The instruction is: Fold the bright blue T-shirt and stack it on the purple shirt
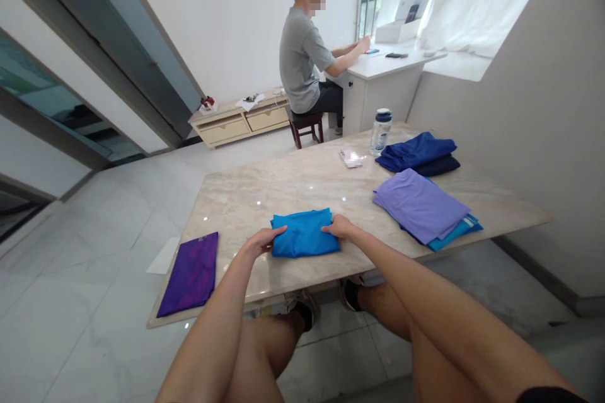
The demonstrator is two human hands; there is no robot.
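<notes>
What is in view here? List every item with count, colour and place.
folded blue cloth: 1, bright blue, table's near edge, between both hands
purple cloth: 1, purple, table's left corner
lilac stack: 1, lilac over blue, table's right
navy stack: 1, dark blue, far right
water bottle: 1, clear, far edge
small packet: 1, pinkish, beside bottle
table: 1, beige marble
seated person: 1, grey shirt, at white desk
low cabinet: 1, beige, by wall
left hand: on cloth's left edge
right hand: on cloth's right edge

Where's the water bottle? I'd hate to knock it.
Head view: the water bottle stands at the table's far right edge, between a small packet and the dark blue clothes.
</notes>
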